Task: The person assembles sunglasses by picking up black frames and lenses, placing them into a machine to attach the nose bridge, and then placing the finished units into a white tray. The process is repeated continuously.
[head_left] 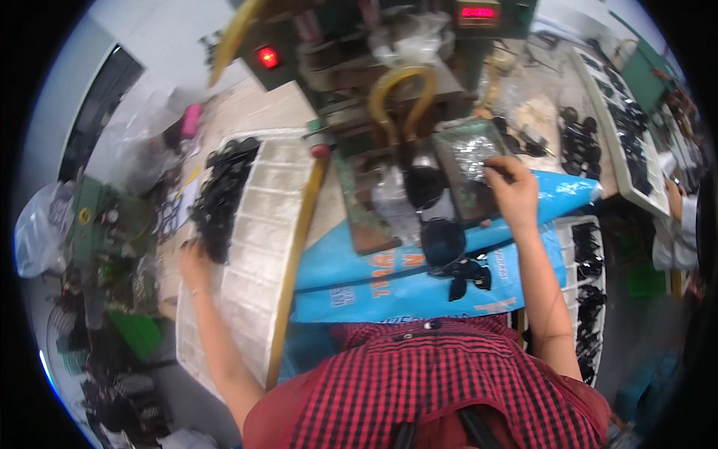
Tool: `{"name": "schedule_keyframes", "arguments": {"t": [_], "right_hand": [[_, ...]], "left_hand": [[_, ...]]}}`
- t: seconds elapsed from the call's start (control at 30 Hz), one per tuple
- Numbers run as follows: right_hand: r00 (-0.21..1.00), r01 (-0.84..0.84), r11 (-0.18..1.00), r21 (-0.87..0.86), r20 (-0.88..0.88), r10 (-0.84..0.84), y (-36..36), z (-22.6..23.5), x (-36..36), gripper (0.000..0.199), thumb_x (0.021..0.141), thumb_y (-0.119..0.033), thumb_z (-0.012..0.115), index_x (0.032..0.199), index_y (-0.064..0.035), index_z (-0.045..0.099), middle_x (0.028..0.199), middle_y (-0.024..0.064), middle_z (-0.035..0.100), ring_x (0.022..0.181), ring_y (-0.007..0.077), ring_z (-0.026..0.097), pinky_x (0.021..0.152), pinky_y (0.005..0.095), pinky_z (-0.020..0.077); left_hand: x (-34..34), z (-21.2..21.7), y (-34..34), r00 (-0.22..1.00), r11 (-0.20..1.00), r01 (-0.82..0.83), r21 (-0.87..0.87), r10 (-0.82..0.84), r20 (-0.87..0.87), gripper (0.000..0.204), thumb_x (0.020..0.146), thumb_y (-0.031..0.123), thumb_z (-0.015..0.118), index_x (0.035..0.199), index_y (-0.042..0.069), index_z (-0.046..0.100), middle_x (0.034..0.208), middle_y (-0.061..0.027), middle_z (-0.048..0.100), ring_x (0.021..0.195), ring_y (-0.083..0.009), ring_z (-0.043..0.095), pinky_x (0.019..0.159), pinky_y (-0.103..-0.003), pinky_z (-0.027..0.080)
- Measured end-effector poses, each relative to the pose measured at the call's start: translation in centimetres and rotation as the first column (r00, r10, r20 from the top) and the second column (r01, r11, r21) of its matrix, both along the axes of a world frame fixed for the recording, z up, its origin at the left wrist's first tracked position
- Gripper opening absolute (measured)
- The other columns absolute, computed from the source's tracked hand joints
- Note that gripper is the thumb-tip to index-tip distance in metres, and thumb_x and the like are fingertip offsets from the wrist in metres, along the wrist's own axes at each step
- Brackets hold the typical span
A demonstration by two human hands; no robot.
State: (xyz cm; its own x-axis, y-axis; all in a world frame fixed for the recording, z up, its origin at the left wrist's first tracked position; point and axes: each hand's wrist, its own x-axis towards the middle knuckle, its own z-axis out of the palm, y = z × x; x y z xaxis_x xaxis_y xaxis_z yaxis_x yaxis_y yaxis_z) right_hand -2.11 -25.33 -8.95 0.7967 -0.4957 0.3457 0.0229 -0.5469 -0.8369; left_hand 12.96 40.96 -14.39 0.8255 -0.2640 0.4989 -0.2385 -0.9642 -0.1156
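Note:
My left hand [196, 269] is at the left side of a white compartmented tray [262, 217]. Its fingers are curled by the lower end of a heap of black glasses parts [224, 194], closed on something dark I cannot make out. My right hand [514, 193] hovers at a green-edged box of small shiny metal pieces [473, 156], thumb and fingertips pinched together. Whatever is in that pinch is too small to name. Between the hands, dark lenses [443, 241] and black sunglasses [470, 278] lie over a blue printed plastic sheet [344, 277].
A green machine [419, 45] with red lights and a curved yellow tube [404, 75] stands ahead. White trays of black glasses parts are at the right [621, 127] and lower right [583, 299]. Another person's hand [673, 198] shows at the far right.

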Motion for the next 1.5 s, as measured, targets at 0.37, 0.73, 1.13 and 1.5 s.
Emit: {"name": "schedule_keyframes", "arguments": {"t": [0.37,0.73,1.13,1.5], "right_hand": [[0.911,-0.398,0.858,0.324,0.246,0.33,7.6,6.7,4.0,0.039,0.073,-0.005,0.071,0.109,0.0021,0.056,0.089,0.0086,0.065,0.086,0.0158,0.062,0.08,0.0282,0.0472],[0.915,-0.404,0.668,0.625,0.267,0.303,10.0,7.1,3.3,0.048,0.074,-0.002,0.07,0.119,0.0026,0.052,0.092,0.0076,0.067,0.086,0.0119,0.061,0.081,0.025,0.0455],[0.962,0.218,0.752,-0.622,0.008,-0.272,0.9,-1.4,1.2,0.021,0.072,-0.011,0.07,0.092,-0.0051,0.066,0.117,0.0165,0.06,0.123,0.0364,0.047,0.098,0.0441,0.0413],[0.985,0.169,0.941,-0.295,0.007,-0.175,-0.8,-1.4,2.2,0.016,0.074,-0.013,0.067,0.086,-0.0035,0.064,0.089,0.0133,0.065,0.085,0.0315,0.061,0.077,0.0398,0.0476]], "left_hand": [[0.5,4.7,-4.6,0.996,0.989,-0.064,0.134,0.054,0.076,0.028,0.081,0.014,0.062,0.108,0.005,0.064,0.108,-0.0132,0.064,0.096,-0.033,0.059,0.082,-0.043,0.048],[-7.3,19.4,-35.8,0.731,0.409,0.641,-0.65,-0.585,0.352,0.006,0.086,0.003,0.066,0.082,-0.002,0.065,0.075,-0.0016,0.067,0.065,-0.0077,0.056,0.059,-0.023,0.044],[-14.5,13.4,-39.7,0.265,0.038,-0.568,-0.822,-0.937,-0.226,0.024,0.095,0.026,0.058,0.096,0.002,0.062,0.074,-0.0048,0.064,0.05,-0.0092,0.059,0.035,-0.02,0.043],[-14.5,13.3,-42.7,0.219,0.054,-0.742,-0.668,-0.922,-0.318,0.031,0.097,0.037,0.051,0.1,0.007,0.056,0.071,-0.0038,0.063,0.039,-0.0115,0.054,0.032,-0.019,0.033]]}}
